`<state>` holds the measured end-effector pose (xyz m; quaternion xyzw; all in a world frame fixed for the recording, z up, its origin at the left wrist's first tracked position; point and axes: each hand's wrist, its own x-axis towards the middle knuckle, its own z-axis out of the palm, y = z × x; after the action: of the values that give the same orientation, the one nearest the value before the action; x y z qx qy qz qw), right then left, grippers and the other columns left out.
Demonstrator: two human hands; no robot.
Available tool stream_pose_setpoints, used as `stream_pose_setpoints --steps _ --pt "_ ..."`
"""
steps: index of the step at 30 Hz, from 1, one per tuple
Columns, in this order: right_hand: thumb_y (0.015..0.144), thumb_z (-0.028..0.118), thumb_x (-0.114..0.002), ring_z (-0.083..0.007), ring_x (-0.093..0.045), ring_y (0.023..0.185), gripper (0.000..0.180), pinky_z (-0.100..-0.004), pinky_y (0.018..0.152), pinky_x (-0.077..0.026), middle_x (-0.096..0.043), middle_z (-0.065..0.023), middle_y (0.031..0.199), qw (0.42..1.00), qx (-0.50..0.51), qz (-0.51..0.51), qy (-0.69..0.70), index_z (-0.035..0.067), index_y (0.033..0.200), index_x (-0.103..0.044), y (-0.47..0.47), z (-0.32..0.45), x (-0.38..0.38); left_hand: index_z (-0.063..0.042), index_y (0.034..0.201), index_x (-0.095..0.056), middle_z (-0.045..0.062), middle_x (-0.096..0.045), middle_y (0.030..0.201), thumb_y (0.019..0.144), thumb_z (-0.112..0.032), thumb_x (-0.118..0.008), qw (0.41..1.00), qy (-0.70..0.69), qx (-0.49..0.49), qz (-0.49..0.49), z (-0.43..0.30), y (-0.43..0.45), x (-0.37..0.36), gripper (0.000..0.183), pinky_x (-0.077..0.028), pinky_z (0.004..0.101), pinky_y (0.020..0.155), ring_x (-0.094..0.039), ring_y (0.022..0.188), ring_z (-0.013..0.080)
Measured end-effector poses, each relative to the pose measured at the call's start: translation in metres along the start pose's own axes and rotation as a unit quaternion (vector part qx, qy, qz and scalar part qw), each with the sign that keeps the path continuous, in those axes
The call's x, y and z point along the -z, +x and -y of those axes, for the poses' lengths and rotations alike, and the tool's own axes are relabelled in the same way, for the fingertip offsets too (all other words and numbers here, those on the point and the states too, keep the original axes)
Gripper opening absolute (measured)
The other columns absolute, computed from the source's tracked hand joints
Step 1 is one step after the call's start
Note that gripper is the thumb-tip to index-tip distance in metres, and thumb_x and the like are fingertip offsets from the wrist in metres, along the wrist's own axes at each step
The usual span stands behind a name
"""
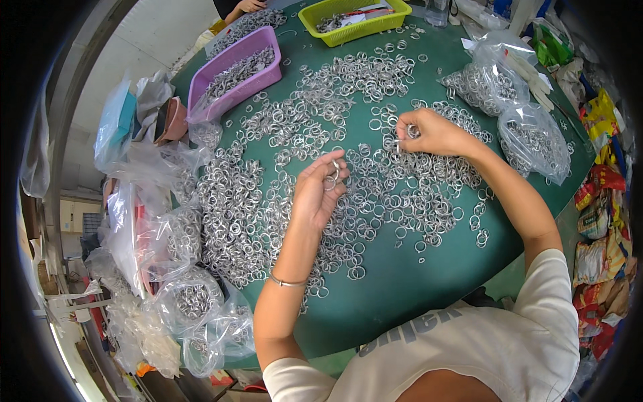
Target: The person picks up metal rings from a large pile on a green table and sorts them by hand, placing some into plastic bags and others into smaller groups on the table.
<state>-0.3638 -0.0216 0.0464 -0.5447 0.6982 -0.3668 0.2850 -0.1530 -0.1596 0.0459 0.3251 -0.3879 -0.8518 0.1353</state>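
Silver-coloured metal rings lie in large heaps over a green table. Over the middle of them, my left hand holds a few metal rings between thumb and fingers. My right hand is above the right-hand heap, its fingers curled around a metal ring. A thin light piece shows at its thumb and fingertip; whether it is a ring seen edge-on, I cannot tell. Loose rings form another dense heap to the left of my left forearm.
At the back left stands a purple plastic basket of grey metal parts; a yellow-green basket is farther back. Clear plastic bags of rings lie at right, more bags at left. Another person's hand shows at the far edge.
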Motion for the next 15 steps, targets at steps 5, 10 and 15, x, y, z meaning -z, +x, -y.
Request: stream_pose_setpoints --steps 5,10,15 --pt "0.072 0.019 -0.067 -0.0173 -0.053 0.061 0.02 -0.0324 0.059 -0.041 -0.056 -0.0079 0.063 0.991 0.005 -0.032 -0.127 0.003 0.073 -0.055 -0.032 0.006 -0.001 0.004 0.102 -0.053 0.007 -0.054 0.079 0.086 -0.012 -0.049 0.997 -0.044 0.066 -0.01 0.021 -0.023 -0.003 0.023 -0.041 0.0216 0.048 -0.051 0.064 0.0136" --pt "0.078 0.011 -0.057 -0.0099 -0.045 0.05 0.01 -0.0226 0.039 -0.027 -0.054 -0.0052 0.073 0.949 -0.066 0.019 0.307 0.004 0.08 -0.051 -0.064 0.003 0.003 0.004 0.108 -0.055 0.004 -0.055 0.08 0.087 -0.006 -0.05 0.993 0.036 0.091 0.064 0.042 -0.049 -0.011 0.024 -0.033 0.0152 0.044 -0.048 0.063 0.0073" --pt "0.079 0.006 -0.052 -0.0077 -0.042 0.047 0.007 -0.018 0.031 -0.02 -0.054 -0.0082 0.079 0.741 -0.034 0.029 0.671 0.003 0.085 -0.05 -0.102 0.005 -0.001 -0.001 0.108 -0.059 -0.002 -0.054 0.071 0.087 -0.008 -0.054 0.943 0.325 -0.023 0.069 0.069 -0.053 -0.022 0.023 -0.031 0.0167 0.045 -0.044 0.055 0.0068"
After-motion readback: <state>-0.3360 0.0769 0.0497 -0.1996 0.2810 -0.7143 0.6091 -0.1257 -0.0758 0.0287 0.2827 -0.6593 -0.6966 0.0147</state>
